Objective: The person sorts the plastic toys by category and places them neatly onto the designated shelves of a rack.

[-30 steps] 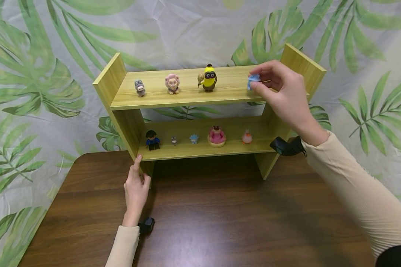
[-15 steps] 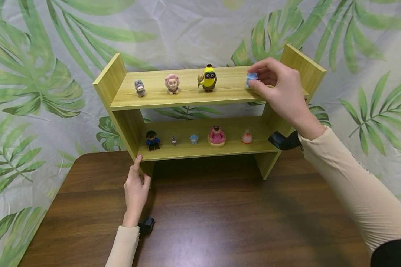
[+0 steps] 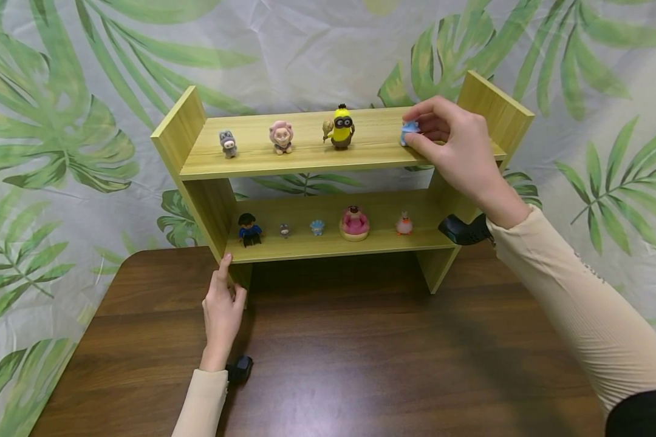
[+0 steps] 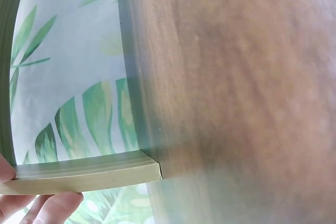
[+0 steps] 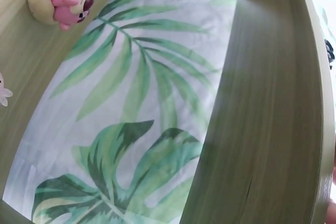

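In the head view, my right hand (image 3: 461,145) pinches a small light-blue figurine (image 3: 408,132) between thumb and fingers, at the right part of the upper board of a two-tier wooden shelf (image 3: 306,172). The hand hides part of the figurine. My left hand (image 3: 222,312) holds the shelf's left side panel (image 4: 100,176) low down, with fingers on both faces of it in the left wrist view. Left of the blue figurine on the upper board stand a yellow Minion figure (image 3: 342,130), a pink-hooded figurine (image 3: 281,137) and a grey rabbit-eared figurine (image 3: 228,144).
Along the lower board stand a toy man in blue (image 3: 249,230), a tiny grey figurine (image 3: 285,230), a small blue figurine (image 3: 317,227), a pink bear (image 3: 355,223) and a pale pink duck-like figurine (image 3: 404,224). The shelf stands on a brown wooden table (image 3: 350,352) against a leaf-print cloth (image 3: 328,54).
My right hand has shifted slightly left along the upper board, with the light-blue figurine in its fingers. The left hand has stayed on the side panel.
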`<state>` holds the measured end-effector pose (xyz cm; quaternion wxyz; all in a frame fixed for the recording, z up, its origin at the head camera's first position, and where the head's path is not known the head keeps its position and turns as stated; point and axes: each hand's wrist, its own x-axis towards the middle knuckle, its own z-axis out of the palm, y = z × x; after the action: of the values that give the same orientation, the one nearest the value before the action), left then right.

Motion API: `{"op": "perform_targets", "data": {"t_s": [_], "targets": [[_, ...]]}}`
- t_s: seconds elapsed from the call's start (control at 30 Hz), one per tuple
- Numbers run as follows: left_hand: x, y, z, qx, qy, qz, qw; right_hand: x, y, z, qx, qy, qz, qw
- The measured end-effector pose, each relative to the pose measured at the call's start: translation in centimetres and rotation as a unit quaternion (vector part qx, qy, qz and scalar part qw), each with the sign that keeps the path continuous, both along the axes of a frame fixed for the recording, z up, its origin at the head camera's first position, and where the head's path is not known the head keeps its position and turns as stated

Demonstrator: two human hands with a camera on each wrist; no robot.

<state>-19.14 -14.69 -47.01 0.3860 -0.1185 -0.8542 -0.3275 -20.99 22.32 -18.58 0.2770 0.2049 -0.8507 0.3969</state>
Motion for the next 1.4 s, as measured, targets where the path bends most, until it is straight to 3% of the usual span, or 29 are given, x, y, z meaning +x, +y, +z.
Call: {"op": "perform_targets", "data": {"t_s": [0.6,0.93,1.1,1.33,1.4], "targets": [[-0.2,0.1,0.0,0.001,-0.004,0.001,1.0000,0.7,1.0,0.0,-0.049,0.008,0.016,0.9986],[0.0,0.1,0.1,0.000,-0.011,-0.002,0.9999,1.4,2.2,-0.8,-0.109,0.017,0.028,0.9935],[0.0,0.0,0.1,-0.001,-0.011,-0.002,0.9999,2.2,2.6,-1.2,-0.147,0.022,0.056,0.9873],[0.0,-0.1,-0.1,0.001,-0.015,-0.004,0.9999,3.5,3.1,-2.1,-0.230,0.030,0.131,0.9638],[0.0,-0.1,-0.1,0.001,-0.014,-0.005,0.9999,4.0,3.3,-2.4,-0.237,0.027,0.138,0.9613]]}}
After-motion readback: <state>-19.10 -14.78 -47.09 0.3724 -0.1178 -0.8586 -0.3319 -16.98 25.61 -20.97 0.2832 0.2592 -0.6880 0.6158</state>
